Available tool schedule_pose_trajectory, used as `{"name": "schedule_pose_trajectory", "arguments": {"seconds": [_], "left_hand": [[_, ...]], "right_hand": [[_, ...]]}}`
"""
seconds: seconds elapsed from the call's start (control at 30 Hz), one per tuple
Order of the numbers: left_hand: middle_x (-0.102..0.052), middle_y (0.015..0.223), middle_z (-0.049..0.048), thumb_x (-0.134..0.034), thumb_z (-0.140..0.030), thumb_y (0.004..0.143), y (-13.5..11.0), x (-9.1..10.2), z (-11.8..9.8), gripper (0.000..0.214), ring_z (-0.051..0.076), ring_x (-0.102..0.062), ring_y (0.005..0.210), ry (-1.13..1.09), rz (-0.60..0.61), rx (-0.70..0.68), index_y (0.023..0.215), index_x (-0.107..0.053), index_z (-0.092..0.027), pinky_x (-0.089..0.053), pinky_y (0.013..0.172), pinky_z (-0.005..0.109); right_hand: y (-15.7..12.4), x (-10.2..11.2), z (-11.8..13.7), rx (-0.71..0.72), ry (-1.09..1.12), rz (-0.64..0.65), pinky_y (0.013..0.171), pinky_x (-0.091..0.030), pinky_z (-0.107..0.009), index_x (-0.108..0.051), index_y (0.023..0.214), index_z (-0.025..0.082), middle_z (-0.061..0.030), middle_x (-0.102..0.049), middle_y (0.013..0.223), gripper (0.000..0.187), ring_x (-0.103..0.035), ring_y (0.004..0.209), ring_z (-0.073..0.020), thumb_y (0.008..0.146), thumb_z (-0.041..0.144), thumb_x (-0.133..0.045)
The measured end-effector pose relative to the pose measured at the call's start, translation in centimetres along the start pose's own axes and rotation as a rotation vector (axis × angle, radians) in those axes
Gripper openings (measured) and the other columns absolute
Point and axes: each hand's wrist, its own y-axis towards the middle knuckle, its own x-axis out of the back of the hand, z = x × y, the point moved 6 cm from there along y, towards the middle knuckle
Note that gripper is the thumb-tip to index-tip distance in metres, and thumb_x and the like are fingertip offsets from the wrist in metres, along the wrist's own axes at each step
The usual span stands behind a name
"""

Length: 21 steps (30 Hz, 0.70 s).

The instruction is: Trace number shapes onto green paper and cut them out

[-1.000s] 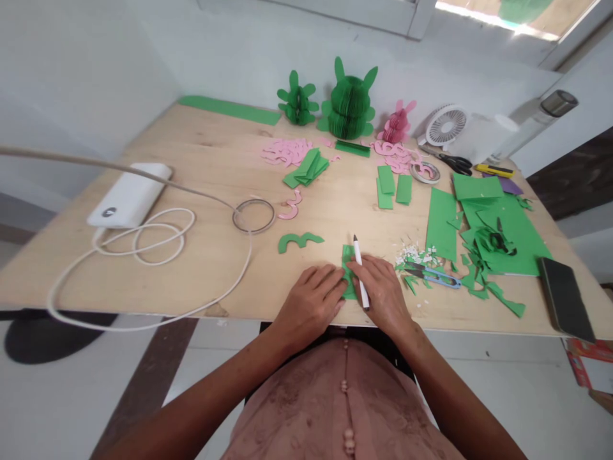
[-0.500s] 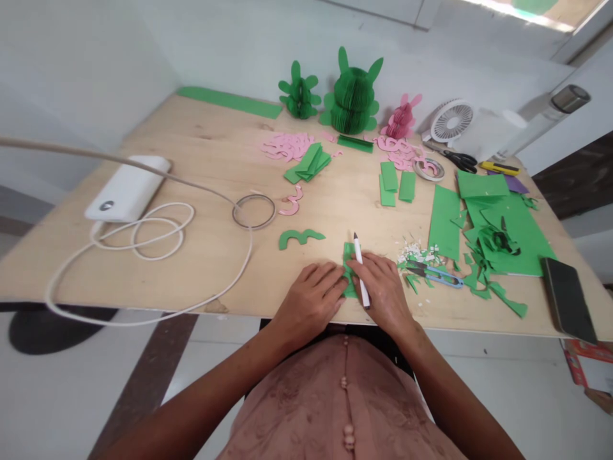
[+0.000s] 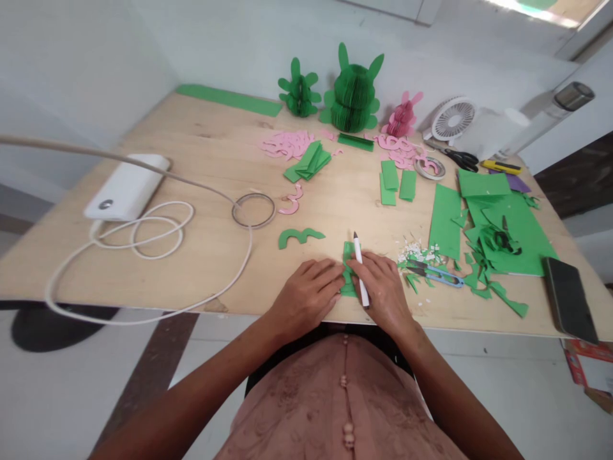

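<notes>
A small folded green paper piece (image 3: pixel 348 255) lies near the front edge of the wooden table (image 3: pixel 205 160). My left hand (image 3: pixel 306 295) rests on its left side, fingers flat and pressing it down. My right hand (image 3: pixel 383 291) grips a white pen (image 3: pixel 360 268) whose dark tip points away from me above the paper. A green curved cut-out (image 3: pixel 299 237) lies just left of the paper. Blue snips (image 3: pixel 438 275) sit among green and white scraps to the right of my right hand.
Green and pink honeycomb paper figures (image 3: pixel 353 96) stand at the back. Green sheets (image 3: pixel 498 220), a phone (image 3: pixel 569 299), a small fan (image 3: pixel 453 119), scissors (image 3: pixel 462 158) and tape (image 3: pixel 430 168) fill the right side. A white power bank (image 3: pixel 127 186) with coiled cable (image 3: pixel 143 233) lies at the left.
The view has tilted slightly. My left hand has slid a little leftward and down along the green paper; the right hand and pen stay put.
</notes>
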Motion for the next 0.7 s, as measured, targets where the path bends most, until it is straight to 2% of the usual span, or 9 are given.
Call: {"name": "schedule_pose_trajectory", "arguments": {"seconds": [0.23, 0.7], "left_hand": [[-0.07, 0.114, 0.008, -0.045, -0.02, 0.096, -0.04, -0.11, -0.19, 0.024, 0.024, -0.057, 0.112, 0.022, -0.003, -0.033, 0.105, -0.067, -0.015, -0.045, 0.096, 0.042], [-0.069, 0.114, 0.0072, -0.045, -0.02, 0.096, -0.14, -0.26, -0.18, 0.024, 0.024, -0.058, 0.113, 0.027, -0.004, -0.025, 0.105, -0.066, -0.016, -0.045, 0.096, 0.042]], "right_hand": [[0.04, 0.18, 0.19, 0.003, -0.004, 0.001, 0.096, -0.038, -0.043, -0.055, 0.131, 0.022, -0.0095, -0.068, 0.123, 0.036, -0.053, 0.121, -0.0268, 0.097, 0.015, -0.046], [0.01, 0.13, 0.22, 0.009, -0.003, -0.004, 0.096, -0.038, -0.042, -0.053, 0.134, 0.021, -0.0101, -0.067, 0.123, 0.04, -0.051, 0.122, -0.0269, 0.096, 0.013, -0.046]]}}
